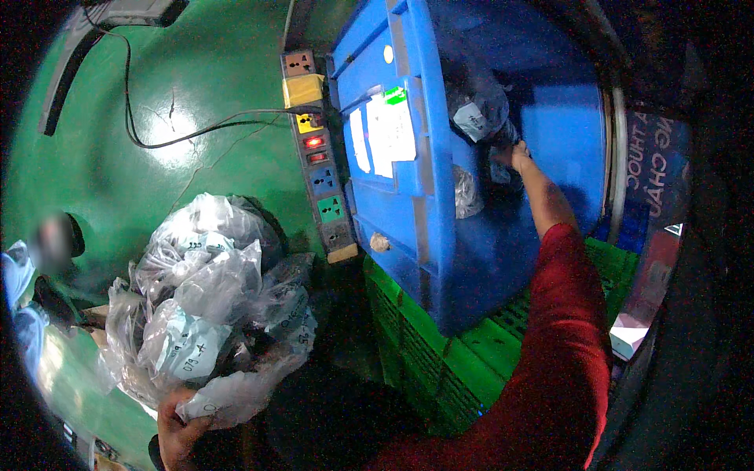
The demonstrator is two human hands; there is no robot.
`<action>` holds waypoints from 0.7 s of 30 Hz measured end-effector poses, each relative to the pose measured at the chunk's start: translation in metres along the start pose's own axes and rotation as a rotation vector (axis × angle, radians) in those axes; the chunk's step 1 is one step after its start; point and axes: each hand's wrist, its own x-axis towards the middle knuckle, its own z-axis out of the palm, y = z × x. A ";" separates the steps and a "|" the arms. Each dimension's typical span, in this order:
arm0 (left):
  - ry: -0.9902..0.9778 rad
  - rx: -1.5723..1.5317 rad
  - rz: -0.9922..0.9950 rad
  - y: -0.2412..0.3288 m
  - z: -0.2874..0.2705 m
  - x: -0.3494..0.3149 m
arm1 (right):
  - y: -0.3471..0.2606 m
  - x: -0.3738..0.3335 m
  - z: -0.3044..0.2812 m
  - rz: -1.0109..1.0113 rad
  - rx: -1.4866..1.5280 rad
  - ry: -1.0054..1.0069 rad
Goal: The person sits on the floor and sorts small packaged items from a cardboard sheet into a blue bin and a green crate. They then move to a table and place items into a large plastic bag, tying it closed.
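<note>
My left hand [179, 432] is closed on the edge of a clear plastic bag [232, 399] at the lower left. That bag lies against a heap of clear plastic bags [208, 271], several bearing pale labels with handwriting. What the bags contain is hard to make out, though it looks dark. My right arm, in a red sleeve, reaches into a large blue plastic bin [463, 275]. Inside it, my right hand [517, 157] has its fingers closed at the end of a dark-filled plastic bag [483, 110] with a white label. Another clear bag [466, 192] lies nearer in the bin.
Green plastic crates [440, 365] stand beneath the bin. Along the bin's left side runs a power strip [322, 169] with a plugged-in black cable [192, 132] crossing the green floor [228, 47]. A person in light blue [30, 330] shows partly at the left edge.
</note>
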 end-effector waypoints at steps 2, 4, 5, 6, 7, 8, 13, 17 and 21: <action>-0.045 0.021 0.033 0.005 0.002 0.003 | -0.003 -0.013 -0.005 -0.009 0.071 -0.074; -0.079 0.042 -0.009 0.011 0.005 0.002 | -0.006 -0.029 -0.006 -0.007 0.176 -0.182; -0.098 0.056 -0.037 0.014 0.007 0.002 | -0.007 -0.038 -0.005 0.003 0.249 -0.256; -0.094 0.045 -0.046 0.017 0.008 0.002 | -0.008 -0.047 -0.004 0.012 0.333 -0.338; -0.090 0.034 -0.056 0.019 0.010 0.002 | -0.007 -0.055 -0.001 0.019 0.429 -0.421; -0.090 0.024 -0.065 0.020 0.011 0.004 | -0.006 -0.061 0.003 0.031 0.536 -0.511; -0.135 0.029 0.035 0.017 0.008 0.013 | 0.015 -0.049 0.023 -0.004 0.729 -0.349; -0.114 0.019 0.009 0.009 0.000 0.013 | 0.021 -0.009 0.034 -0.004 0.257 0.119; -0.118 0.016 0.017 0.005 -0.001 0.009 | -0.012 0.002 0.044 -0.048 -0.030 0.033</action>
